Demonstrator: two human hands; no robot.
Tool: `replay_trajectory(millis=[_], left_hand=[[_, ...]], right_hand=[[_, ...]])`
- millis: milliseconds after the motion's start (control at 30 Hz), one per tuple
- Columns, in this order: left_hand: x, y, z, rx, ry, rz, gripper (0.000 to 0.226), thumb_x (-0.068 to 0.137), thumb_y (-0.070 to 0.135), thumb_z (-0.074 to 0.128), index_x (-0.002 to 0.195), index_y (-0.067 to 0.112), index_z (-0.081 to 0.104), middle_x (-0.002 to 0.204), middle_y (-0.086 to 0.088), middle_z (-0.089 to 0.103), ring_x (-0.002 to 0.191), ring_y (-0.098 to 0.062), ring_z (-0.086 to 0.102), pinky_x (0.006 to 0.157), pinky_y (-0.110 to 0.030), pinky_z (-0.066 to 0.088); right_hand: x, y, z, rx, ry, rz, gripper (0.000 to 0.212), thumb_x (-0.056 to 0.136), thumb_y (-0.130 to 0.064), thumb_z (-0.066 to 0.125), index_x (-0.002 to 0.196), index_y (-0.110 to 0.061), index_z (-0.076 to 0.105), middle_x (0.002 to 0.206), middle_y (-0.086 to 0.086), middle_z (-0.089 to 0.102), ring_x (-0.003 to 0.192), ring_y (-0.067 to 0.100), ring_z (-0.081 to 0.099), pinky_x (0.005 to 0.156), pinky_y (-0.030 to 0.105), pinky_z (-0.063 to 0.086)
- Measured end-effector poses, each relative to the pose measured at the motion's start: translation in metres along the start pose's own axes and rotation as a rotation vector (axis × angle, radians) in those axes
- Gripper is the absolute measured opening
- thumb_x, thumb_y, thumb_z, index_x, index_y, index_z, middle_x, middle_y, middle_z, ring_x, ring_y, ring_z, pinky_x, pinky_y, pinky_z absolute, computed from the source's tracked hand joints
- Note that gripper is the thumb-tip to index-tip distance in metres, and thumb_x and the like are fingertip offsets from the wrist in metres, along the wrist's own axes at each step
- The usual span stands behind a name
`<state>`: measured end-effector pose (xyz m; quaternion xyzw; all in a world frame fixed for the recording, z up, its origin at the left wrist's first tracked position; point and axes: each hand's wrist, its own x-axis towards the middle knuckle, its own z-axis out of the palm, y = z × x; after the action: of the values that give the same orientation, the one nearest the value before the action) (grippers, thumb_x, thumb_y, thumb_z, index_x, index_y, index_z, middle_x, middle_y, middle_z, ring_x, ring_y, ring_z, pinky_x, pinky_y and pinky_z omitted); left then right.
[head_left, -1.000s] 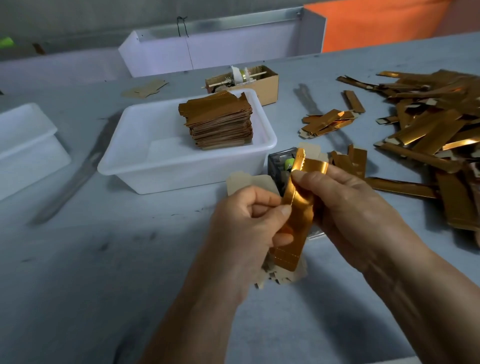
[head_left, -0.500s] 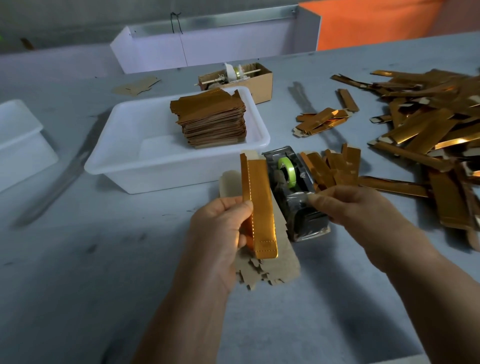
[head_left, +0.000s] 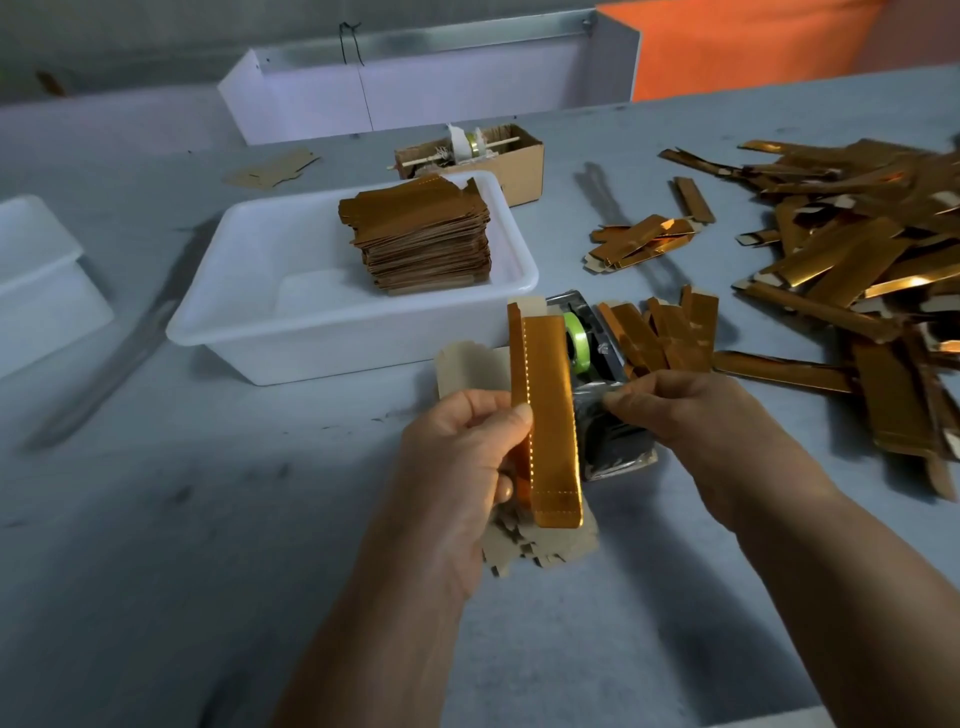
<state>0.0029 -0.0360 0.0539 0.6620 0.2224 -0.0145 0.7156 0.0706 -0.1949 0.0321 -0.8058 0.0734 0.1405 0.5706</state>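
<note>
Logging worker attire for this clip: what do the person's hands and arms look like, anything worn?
No gloves, rings or watch show on the left hand or right hand. The left forearm and right forearm are uncovered too; no sleeve is in view.

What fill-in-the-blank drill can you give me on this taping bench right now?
The left hand grips one folded carton coloured ____.
The right hand pinches at the tape dispenser, whose tape roll is ____.
The stack of flat cartons sits inside the ____ tub.
Missing words: gold; green; white.
</note>
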Motion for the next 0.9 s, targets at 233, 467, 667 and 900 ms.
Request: replay_trajectory(millis=[233, 467, 667, 900], left_hand=[[0.001, -0.004, 0.011, -0.011, -0.001, -0.034, 0.008, 0.092, 0.012, 0.059, 0.086, 0.01, 0.065, 0.073, -0.006, 0.06, 0.051, -0.008, 0.043, 0.048, -0.019, 0.036], [0.001, -0.003, 0.009, -0.013, -0.051, 0.032, 0.008, 0.092, 0.012, 0.058, 0.086, 0.011, 0.063, 0.071, -0.006, 0.057, 0.047, -0.005, 0.042, 0.043, -0.015, 0.037], [0.002, -0.005, 0.021, 0.041, -0.112, 0.07, 0.005, 0.092, 0.01, 0.06, 0.094, 0.009, 0.064, 0.065, 0.005, 0.061, 0.041, 0.001, 0.05, 0.043, -0.011, 0.037], [0.007, -0.007, 0.025, 0.178, -0.103, 0.1, 0.007, 0.091, 0.016, 0.063, 0.096, 0.014, 0.066, 0.068, 0.01, 0.063, 0.045, 0.003, 0.054, 0.046, -0.009, 0.039]], right_hand=[[-0.009, -0.001, -0.001, 0.354, -0.066, -0.012, 0.016, 0.088, -0.024, 0.059, 0.075, -0.019, 0.067, 0.076, -0.003, 0.071, 0.078, 0.007, 0.067, 0.075, 0.025, 0.045], [-0.025, 0.009, 0.009, -0.164, 0.224, -0.19, 0.017, 0.083, -0.029, 0.066, 0.07, -0.02, 0.062, 0.118, -0.015, 0.043, 0.098, -0.001, 0.037, 0.064, 0.002, 0.029], [-0.028, 0.023, 0.02, -0.157, 0.273, -0.253, 0.017, 0.082, -0.024, 0.065, 0.066, -0.026, 0.06, 0.122, -0.014, 0.042, 0.124, 0.011, 0.042, 0.094, 0.029, 0.038], [-0.028, 0.027, 0.026, -0.156, 0.312, -0.318, 0.018, 0.085, -0.02, 0.064, 0.069, -0.026, 0.059, 0.13, -0.005, 0.049, 0.116, 0.012, 0.05, 0.085, 0.022, 0.041]])
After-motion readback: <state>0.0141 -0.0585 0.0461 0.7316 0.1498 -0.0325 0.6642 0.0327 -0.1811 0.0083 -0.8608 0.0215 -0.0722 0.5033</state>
